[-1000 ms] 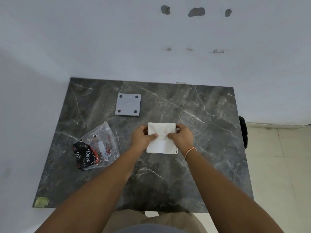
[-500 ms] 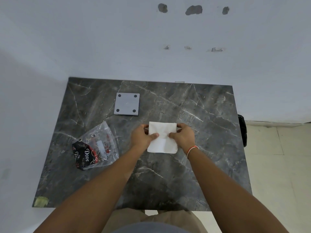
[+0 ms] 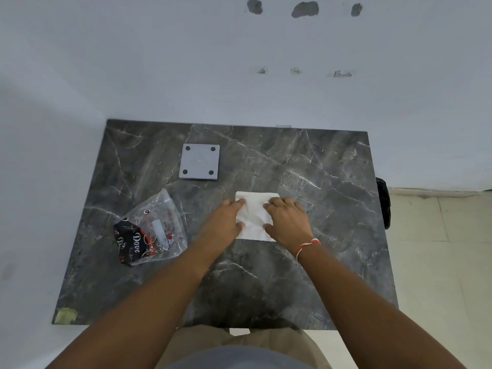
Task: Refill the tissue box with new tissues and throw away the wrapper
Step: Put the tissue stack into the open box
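Note:
A white stack of tissues (image 3: 254, 217) lies near the middle of the dark marble table (image 3: 332, 187). My left hand (image 3: 222, 222) grips its left edge with fingers and thumb. My right hand (image 3: 288, 222), with a red-and-white thread at the wrist, grips the right edge. Both hands lie low and fairly flat over the stack. I cannot tell whether a box sits under the tissues. The clear plastic wrapper (image 3: 150, 230) with black "Dove" print lies crumpled to the left of my left hand. A grey square plate (image 3: 200, 161) with four dark dots rests behind, towards the wall.
The table stands against a white wall on its far and left sides. A black object (image 3: 383, 201) hangs off the right edge, over a tiled floor. A scrap of green tape (image 3: 65, 315) marks the near left corner.
Both hands have flattened and spread their fingers further over the tissue stack; my thumbs have shifted towards its near half. The stack, wrapper and plate stay in place.

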